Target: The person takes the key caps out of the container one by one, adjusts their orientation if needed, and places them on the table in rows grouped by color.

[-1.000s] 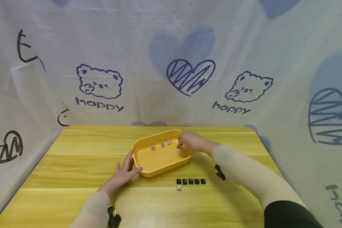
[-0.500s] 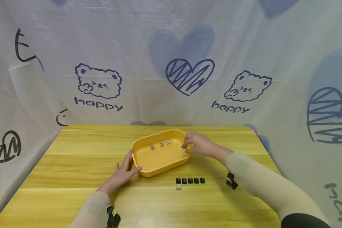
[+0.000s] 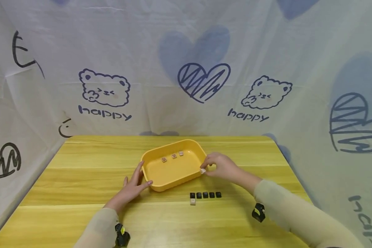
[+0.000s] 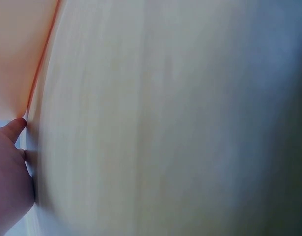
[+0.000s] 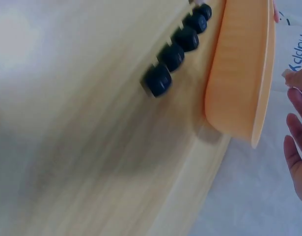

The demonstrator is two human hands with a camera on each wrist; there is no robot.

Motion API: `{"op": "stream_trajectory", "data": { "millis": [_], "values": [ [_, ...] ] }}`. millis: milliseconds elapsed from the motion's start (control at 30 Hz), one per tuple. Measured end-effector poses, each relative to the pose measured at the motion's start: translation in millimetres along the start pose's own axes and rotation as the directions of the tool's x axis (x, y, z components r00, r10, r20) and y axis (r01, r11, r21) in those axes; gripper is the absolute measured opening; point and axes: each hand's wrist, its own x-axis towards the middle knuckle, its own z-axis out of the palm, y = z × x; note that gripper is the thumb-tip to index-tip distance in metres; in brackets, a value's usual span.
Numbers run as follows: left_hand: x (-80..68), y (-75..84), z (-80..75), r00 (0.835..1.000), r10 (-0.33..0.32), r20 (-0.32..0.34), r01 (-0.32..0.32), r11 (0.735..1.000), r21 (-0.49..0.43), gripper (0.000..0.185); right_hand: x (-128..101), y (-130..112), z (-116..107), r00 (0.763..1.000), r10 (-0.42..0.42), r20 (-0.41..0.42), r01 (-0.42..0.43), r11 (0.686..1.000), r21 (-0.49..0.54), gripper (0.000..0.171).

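Pinched between thumb and finger of my right hand (image 3: 221, 167) is a small white keycap (image 3: 203, 171), at the right front corner of the yellow tray (image 3: 161, 187). In the right wrist view this keycap (image 5: 288, 77) shows at the fingertips, beyond the tray's rim. My left hand (image 3: 131, 189) rests its spread, straight fingers and thumb against the tray's left end. Inside, along the back, lie three pale keycaps (image 3: 174, 156) with dark marks. On the table before the tray, several black keycaps (image 3: 205, 195) form a row, with one white keycap (image 3: 193, 201) below the leftmost.
A wood-grain table (image 3: 90, 179) bears everything. White cloth (image 3: 161, 117) with printed hearts and bears hangs behind it and along both sides. The tray's raised wall (image 5: 239, 69) stands near the black row. A small black device (image 3: 258, 212) sits on the right wrist.
My right hand has drawn a keycap up from the tray's right end and brought it toward me over the rim. My left hand stays at the tray's left end.
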Motion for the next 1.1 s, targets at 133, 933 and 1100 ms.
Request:
{"op": "stream_trajectory", "data": {
  "millis": [133, 933, 1100],
  "values": [
    [-0.2, 0.5, -1.7, 1.0, -0.002, 0.006, 0.002, 1.0, -0.002, 0.09, -10, -1, 6, 0.999, 0.033, 0.006, -0.034, 0.998, 0.057, 0.018],
    [-2.2, 3.6, -3.8, 1.0, -0.005, 0.014, 0.006, 1.0, -0.013, 0.09, -49, -16, 60, 0.987, 0.159, 0.003, -0.159, 0.985, 0.069, 0.017],
    [-2.3, 3.7, -3.2, 1.0, -0.008, 0.01, 0.008, 1.0, -0.016, 0.09, -53, -19, 64, 0.984, 0.179, -0.001, -0.178, 0.982, 0.061, 0.017]
  ]
}}
